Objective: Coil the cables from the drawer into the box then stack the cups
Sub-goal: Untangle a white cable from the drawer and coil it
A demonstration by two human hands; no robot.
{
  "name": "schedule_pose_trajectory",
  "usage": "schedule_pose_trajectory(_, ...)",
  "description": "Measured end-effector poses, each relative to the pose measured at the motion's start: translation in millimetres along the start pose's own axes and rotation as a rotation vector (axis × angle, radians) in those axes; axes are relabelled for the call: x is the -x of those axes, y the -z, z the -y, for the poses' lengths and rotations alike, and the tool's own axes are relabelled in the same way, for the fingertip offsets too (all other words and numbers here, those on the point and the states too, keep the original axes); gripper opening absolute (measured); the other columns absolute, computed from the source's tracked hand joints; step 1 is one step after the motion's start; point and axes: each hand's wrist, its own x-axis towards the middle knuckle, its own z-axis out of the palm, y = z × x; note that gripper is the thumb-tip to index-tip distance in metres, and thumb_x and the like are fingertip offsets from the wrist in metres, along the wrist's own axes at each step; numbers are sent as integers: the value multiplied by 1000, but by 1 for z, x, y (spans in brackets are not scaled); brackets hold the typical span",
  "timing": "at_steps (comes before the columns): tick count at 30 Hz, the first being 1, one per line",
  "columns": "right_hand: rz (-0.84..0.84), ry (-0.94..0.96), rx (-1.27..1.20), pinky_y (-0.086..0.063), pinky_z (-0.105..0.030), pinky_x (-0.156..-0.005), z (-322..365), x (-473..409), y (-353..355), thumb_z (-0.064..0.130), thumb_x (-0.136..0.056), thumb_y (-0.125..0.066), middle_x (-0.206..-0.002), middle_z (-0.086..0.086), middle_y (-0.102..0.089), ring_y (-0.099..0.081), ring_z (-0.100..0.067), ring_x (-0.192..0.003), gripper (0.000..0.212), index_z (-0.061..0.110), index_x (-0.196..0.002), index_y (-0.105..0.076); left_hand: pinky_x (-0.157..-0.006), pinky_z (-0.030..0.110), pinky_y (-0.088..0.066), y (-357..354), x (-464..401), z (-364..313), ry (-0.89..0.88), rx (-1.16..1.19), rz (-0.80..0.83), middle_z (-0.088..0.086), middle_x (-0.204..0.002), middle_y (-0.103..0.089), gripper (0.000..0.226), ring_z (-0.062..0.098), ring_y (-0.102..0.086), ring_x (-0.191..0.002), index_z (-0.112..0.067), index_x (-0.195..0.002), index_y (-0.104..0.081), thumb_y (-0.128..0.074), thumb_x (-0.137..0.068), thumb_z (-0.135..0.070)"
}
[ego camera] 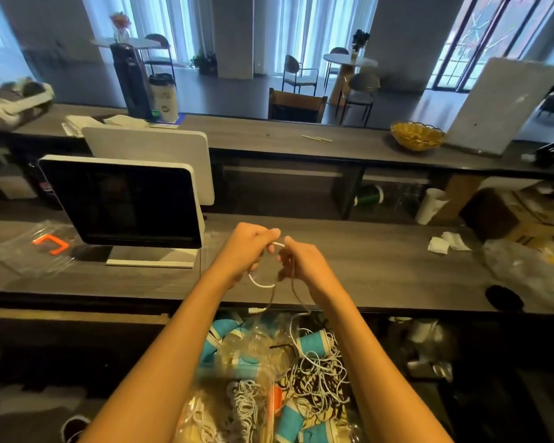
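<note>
White, thin and limp, the rubber-sheathed cable (263, 284) looks light and floppy — it should bend into loops easily but spring loose if let go, so it is best pinched near its plug end and gathered loop by loop. It hangs between the 2 hands above the dark wood-grain counter (381, 260), its slack trailing down into the open drawer (269, 378), where more tangled white cables and teal paper cups (312, 342) lie among clear plastic. The left hand (248, 247) curls its fingers round one stretch of the cable; the right hand (301, 260) pinches the short white end between thumb and forefinger. Both forearms reach forward, hands nearly touching — wrists raised over the counter's near edge. No box is clearly identifiable.
</note>
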Motion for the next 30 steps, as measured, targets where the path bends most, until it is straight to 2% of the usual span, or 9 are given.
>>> schedule_pose_trajectory(3,-11,-54,-264,-30,-25,-48,-15,8,11,30,-101,-49,-55,6,-36,-32,-9,-47,39,19,-64,-49,-37,21,-26,9,6,26,153,231,93,-5,-51,-34,40,10,-29,-43,-11,-72,-60,-55,-99,-41)
schedule_pose_trajectory(7,-367,-72,-558,-25,-23,-42,-28,4,43,32,-101,-49,-51,6,-34,-29,-8,-43,40,20,-63,-48,-50,26,-39,4,27,77,104,-84,291,1,-60,-43,27,13,-40,-52,-14,-80,-68,-60,-97,-33)
schedule_pose_trajectory(11,-445,-173,-142,-36,-31,-59,-49,-10,51,27,-100,-47,-69,-4,-52,-44,-13,-62,31,15,-73,-59,-51,27,-31,2,33,94,98,-58,174,-7,-52,-35,33,8,-32,-45,-19,-77,-67,-49,-104,-24)
schedule_pose_trajectory(14,-351,4,261,-43,-27,-87,-55,-8,38,22,-102,-46,-111,0,-60,-54,-10,-100,27,11,-117,-66,-46,25,-27,-1,29,85,131,87,144,-10,-52,-32,37,8,-27,-47,-18,-77,-63,-41,-106,-26)
schedule_pose_trajectory(17,-134,154,170,-42,-20,-97,-46,2,11,25,-104,-43,-122,8,-58,-53,-3,-112,32,15,-130,-60,-43,24,-26,-13,27,62,70,31,195,-6,-53,-35,35,10,-29,-45,-18,-74,-58,-44,-104,-28)
schedule_pose_trajectory(19,-14,107,49,-45,-14,-80,-44,6,-6,28,-105,-41,-103,5,-67,-60,-1,-91,32,13,-112,-68,-43,24,-27,-17,26,52,39,22,207,-2,-54,-39,34,11,-32,-46,-19,-72,-58,-48,-102,-30)
schedule_pose_trajectory(23,9,26,-61,-40,-27,-60,-51,16,-8,31,-102,-48,-65,4,-53,-47,-11,-62,33,16,-75,-61,-42,22,-27,-12,24,57,67,201,149,1,-58,-39,30,11,-32,-47,-10,-72,-57,-58,-98,-24)
schedule_pose_trajectory(26,-27,67,-112,-33,-17,-53,-55,22,-3,26,-102,-50,-53,17,-47,-40,-1,-53,30,18,-74,-56,-40,22,-29,-11,33,68,150,420,176,-2,-54,-32,30,9,-26,-42,-10,-71,-53,-62,-91,-31)
schedule_pose_trajectory(30,-55,120,-100,-35,-10,-49,-54,25,-1,21,-101,-53,-44,21,-48,-45,6,-45,25,13,-78,-58,-34,19,-14,-21,53,78,283,558,375,-2,-51,-25,32,5,-21,-36,-8,-77,-59,-55,-96,-34)
